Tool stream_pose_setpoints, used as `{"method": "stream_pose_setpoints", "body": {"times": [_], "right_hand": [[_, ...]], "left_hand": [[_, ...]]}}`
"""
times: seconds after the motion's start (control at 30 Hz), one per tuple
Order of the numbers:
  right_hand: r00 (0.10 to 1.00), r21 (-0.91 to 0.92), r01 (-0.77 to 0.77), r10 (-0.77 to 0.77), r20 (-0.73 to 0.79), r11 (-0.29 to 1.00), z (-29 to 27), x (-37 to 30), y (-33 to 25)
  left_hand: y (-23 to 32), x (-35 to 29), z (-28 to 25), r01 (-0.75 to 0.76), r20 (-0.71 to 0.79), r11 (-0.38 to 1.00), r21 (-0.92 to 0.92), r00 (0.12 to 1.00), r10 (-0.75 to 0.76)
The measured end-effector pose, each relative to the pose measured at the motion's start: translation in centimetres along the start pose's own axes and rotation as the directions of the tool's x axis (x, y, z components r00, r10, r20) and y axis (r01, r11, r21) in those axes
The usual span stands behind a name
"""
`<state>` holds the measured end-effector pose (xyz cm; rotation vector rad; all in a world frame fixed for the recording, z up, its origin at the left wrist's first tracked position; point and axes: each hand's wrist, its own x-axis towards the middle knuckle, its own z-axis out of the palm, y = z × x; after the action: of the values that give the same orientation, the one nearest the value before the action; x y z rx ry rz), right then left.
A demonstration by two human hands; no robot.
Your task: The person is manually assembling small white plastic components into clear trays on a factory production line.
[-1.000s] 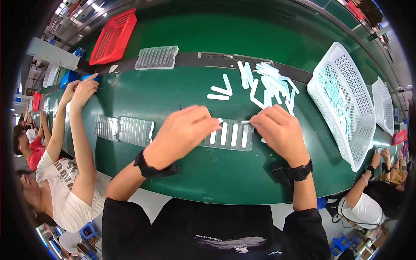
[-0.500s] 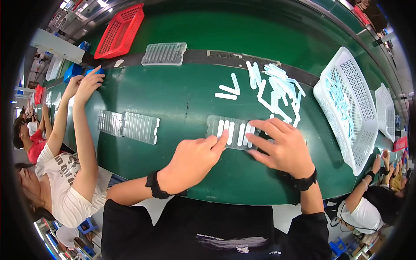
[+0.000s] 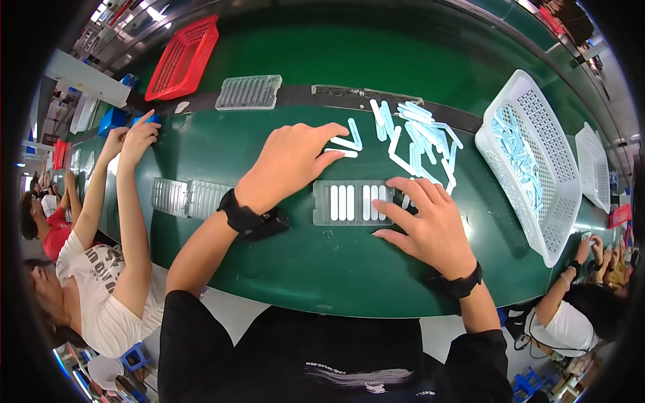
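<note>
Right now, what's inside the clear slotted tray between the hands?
The clear slotted tray holds five white sticks standing side by side in its slots. The right hand covers its right end, so any sticks there are hidden. The left end slots look empty.

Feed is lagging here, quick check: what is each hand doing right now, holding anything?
Left hand: open, fingertips reaching onto loose pale-blue sticks; nothing gripped.
Right hand: open, fingers spread, pressing on the right end of the clear slotted tray; nothing held.

Green conveyor belt (image 3: 416, 74) — bright overhead lights (image 3: 158, 13) beyond.
</note>
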<state>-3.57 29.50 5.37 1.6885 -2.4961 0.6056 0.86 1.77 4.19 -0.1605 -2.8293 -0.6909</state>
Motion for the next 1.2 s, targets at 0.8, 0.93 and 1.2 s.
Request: {"method": "stream_pose_setpoints", "body": {"times": [0.8, 0.93, 1.2], "right_hand": [[0.857, 0.432, 0.210, 0.048, -0.513, 0.877, 0.9, 2.5, 0.5], [0.861, 0.422, 0.156, 0.086, -0.502, 0.893, 0.8, 2.3, 0.3], [0.908, 0.714, -0.057, 0.333, -0.253, 0.698, 1.5, 1.7, -0.2]], "left_hand": [[3.1, -4.0, -2.6, -0.555, -0.312, 0.768, 0.320, 0.703, 0.639], [2.6, -4.0, -2.7, -0.563, -0.289, 0.763, 0.318, 0.709, 0.644], [2.3, -3.8, -2.6, -0.573, -0.218, 0.760, 0.307, 0.735, 0.642]]}}
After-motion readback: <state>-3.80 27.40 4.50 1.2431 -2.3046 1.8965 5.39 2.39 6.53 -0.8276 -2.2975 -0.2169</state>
